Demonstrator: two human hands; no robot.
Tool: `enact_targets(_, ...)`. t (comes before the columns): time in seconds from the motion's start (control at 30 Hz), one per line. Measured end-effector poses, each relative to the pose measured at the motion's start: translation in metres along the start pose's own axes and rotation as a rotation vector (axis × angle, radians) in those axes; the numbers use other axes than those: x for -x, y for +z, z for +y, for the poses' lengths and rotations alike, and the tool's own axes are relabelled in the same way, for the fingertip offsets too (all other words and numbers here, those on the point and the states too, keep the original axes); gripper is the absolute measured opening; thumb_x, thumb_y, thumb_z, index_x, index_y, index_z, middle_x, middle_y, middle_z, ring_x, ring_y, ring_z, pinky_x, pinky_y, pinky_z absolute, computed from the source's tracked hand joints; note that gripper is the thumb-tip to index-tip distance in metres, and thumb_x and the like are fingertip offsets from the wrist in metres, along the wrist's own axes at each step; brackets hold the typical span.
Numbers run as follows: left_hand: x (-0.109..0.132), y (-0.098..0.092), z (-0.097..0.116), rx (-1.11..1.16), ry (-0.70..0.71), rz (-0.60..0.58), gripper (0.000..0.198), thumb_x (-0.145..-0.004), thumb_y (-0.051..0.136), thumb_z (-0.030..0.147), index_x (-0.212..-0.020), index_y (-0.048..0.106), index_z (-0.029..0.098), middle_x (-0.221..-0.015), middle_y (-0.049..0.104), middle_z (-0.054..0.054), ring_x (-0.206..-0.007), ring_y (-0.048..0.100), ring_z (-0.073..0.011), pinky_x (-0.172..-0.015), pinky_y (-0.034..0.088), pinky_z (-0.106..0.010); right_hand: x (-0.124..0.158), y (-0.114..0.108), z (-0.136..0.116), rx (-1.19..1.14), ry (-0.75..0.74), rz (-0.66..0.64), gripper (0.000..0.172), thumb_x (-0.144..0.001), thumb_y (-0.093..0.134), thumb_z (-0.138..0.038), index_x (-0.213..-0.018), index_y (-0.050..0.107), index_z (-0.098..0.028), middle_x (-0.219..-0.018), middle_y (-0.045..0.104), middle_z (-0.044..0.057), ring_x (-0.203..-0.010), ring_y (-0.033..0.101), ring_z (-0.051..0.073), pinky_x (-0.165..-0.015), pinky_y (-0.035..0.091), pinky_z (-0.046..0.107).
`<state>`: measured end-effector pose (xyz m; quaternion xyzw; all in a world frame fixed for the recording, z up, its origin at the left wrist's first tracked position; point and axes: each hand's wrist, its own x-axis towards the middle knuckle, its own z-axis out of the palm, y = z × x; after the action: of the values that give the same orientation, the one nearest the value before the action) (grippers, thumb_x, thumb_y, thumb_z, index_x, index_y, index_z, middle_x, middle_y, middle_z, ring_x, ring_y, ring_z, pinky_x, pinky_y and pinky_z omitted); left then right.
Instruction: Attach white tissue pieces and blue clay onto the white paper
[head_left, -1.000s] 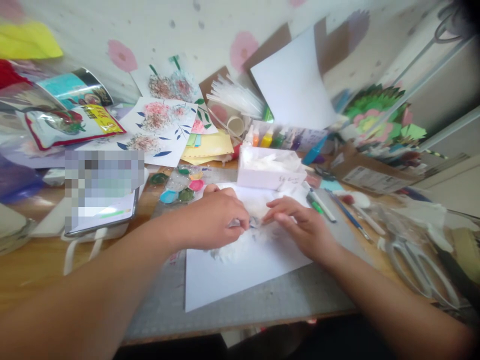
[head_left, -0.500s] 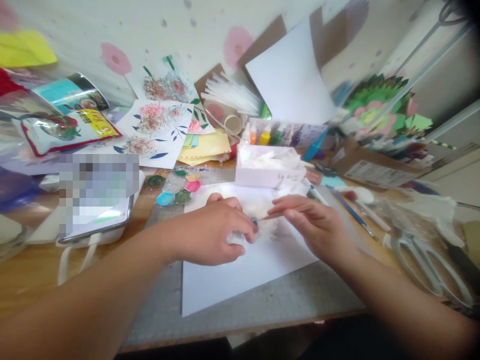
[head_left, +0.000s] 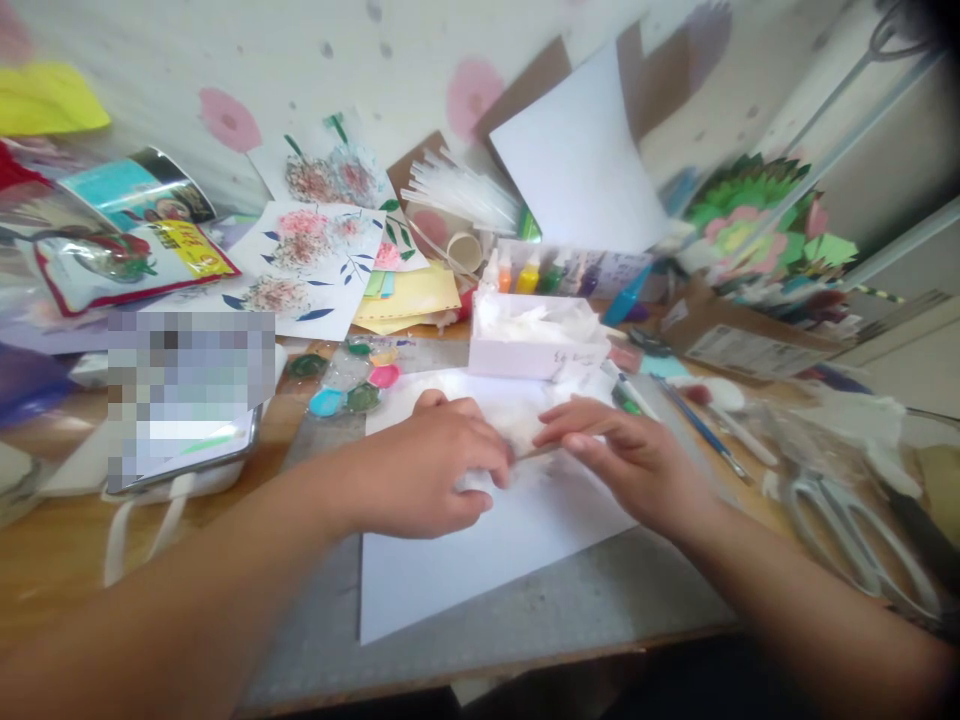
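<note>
A sheet of white paper (head_left: 450, 580) lies on a grey mat (head_left: 322, 600). My left hand (head_left: 435, 465) rests over the paper with curled fingers around some whitish, fluffy material, too blurred to make out fully. Just to its right, my right hand (head_left: 622, 450) pinches a thin brown stick (head_left: 541, 452), whose tip reaches to the left fingertips. Pale fluffy stuff (head_left: 517, 415) lies between and behind the hands. A palette with pink, blue, green and yellow paint (head_left: 364, 397) sits at the paper's upper left.
Behind the paper stands a white box (head_left: 510, 355) of white material, with paint bottles (head_left: 529, 272) beyond. A phone (head_left: 195, 430) is at left. Brushes (head_left: 701, 425) and scissors (head_left: 862, 530) lie at right. Flower paintings (head_left: 360, 290) lie at the back left.
My right hand has shifted slightly left, bringing the stick closer to my left fingers. The small blue spot at the left fingertips no longer shows clearly.
</note>
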<state>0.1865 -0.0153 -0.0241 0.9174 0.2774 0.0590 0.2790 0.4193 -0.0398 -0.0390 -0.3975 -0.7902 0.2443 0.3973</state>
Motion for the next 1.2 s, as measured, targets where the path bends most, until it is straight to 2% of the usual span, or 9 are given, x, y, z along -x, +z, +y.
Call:
enact_targets(0.17,0.000,0.003,-0.002,0.023,-0.001,0.006,0.018,-0.078,0.058,0.020,-0.092,0.068,0.027,-0.113,0.065,0.005,-0.111,0.048,-0.0205,-0.096,0.023,-0.038,-0.001,-0.044,0.013,0.115,0.066,0.284,0.019,-0.090,0.053,-0.028,-0.077,0.066,-0.024,-0.080,0.071,-0.001,-0.084,0.066,0.017,-0.094,0.045,0.038)
enact_targets(0.3,0.000,0.002,-0.005,0.020,0.013,0.020,0.018,-0.079,0.057,0.022,-0.093,0.068,0.028,-0.112,0.066,0.004,-0.109,0.049,-0.0205,-0.095,0.025,-0.036,0.006,-0.064,0.031,0.287,0.239,0.142,0.023,-0.087,0.054,-0.033,-0.072,0.067,-0.021,-0.074,0.071,0.002,-0.073,0.065,0.017,-0.077,0.051,0.033)
enact_targets(0.4,0.000,0.002,-0.007,-0.001,0.017,0.023,0.019,-0.078,0.058,0.022,-0.094,0.068,0.029,-0.112,0.066,0.005,-0.109,0.050,-0.0206,-0.095,0.025,-0.037,0.009,-0.065,0.036,0.293,0.278,0.115,0.024,-0.087,0.052,-0.034,-0.074,0.067,-0.020,-0.077,0.072,0.003,-0.072,0.065,0.017,-0.073,0.051,0.031)
enact_targets(0.5,0.001,0.002,-0.008,-0.011,0.010,0.039,0.019,-0.078,0.059,0.023,-0.093,0.068,0.030,-0.112,0.066,0.005,-0.109,0.050,-0.0208,-0.095,0.024,-0.037,0.009,-0.064,0.040,0.301,0.272,0.178,0.025,-0.088,0.051,-0.034,-0.077,0.067,-0.019,-0.078,0.072,0.004,-0.075,0.065,0.018,-0.073,0.050,0.032)
enact_targets(0.6,0.001,0.002,-0.008,-0.017,-0.002,0.036,0.019,-0.078,0.058,0.023,-0.092,0.068,0.030,-0.112,0.066,0.005,-0.110,0.050,-0.0209,-0.094,0.025,-0.036,0.007,-0.065,0.048,0.301,0.251,0.249,0.024,-0.088,0.051,-0.035,-0.077,0.067,-0.021,-0.080,0.071,0.003,-0.081,0.066,0.020,-0.080,0.049,0.034)
enact_targets(0.73,0.001,0.001,-0.008,-0.023,-0.006,0.027,0.019,-0.077,0.059,0.023,-0.092,0.068,0.031,-0.113,0.065,0.005,-0.110,0.050,-0.0205,-0.094,0.025,-0.035,0.003,-0.062,0.064,0.244,0.253,0.205,0.022,-0.086,0.054,-0.036,-0.076,0.069,-0.021,-0.088,0.072,0.003,-0.094,0.064,0.021,-0.088,0.046,0.036)
enact_targets(0.87,0.001,0.001,-0.008,-0.026,-0.008,0.017,0.019,-0.077,0.059,0.023,-0.092,0.068,0.031,-0.113,0.065,0.006,-0.111,0.049,-0.0204,-0.096,0.022,-0.036,-0.003,-0.051,0.072,0.199,0.258,0.261,0.024,-0.086,0.052,-0.036,-0.078,0.067,-0.020,-0.086,0.072,0.005,-0.105,0.061,0.023,-0.092,0.044,0.039)
enact_targets(1.07,0.001,-0.001,-0.006,-0.013,-0.019,0.019,0.018,-0.077,0.059,0.022,-0.091,0.068,0.029,-0.114,0.065,0.005,-0.111,0.049,-0.0208,-0.096,0.023,-0.038,-0.014,-0.057,0.077,0.086,0.225,0.357,0.022,-0.089,0.050,-0.040,-0.082,0.057,-0.020,-0.084,0.071,0.005,-0.096,0.065,0.020,-0.090,0.046,0.038)
enact_targets(1.2,0.002,-0.001,-0.005,0.002,-0.012,0.026,0.018,-0.077,0.059,0.021,-0.091,0.068,0.028,-0.114,0.065,0.004,-0.110,0.049,-0.0210,-0.095,0.025,-0.038,-0.022,-0.064,0.084,0.028,0.221,0.284,0.027,-0.088,0.050,-0.046,-0.080,0.056,-0.020,-0.079,0.071,0.004,-0.088,0.067,0.019,-0.085,0.049,0.038)
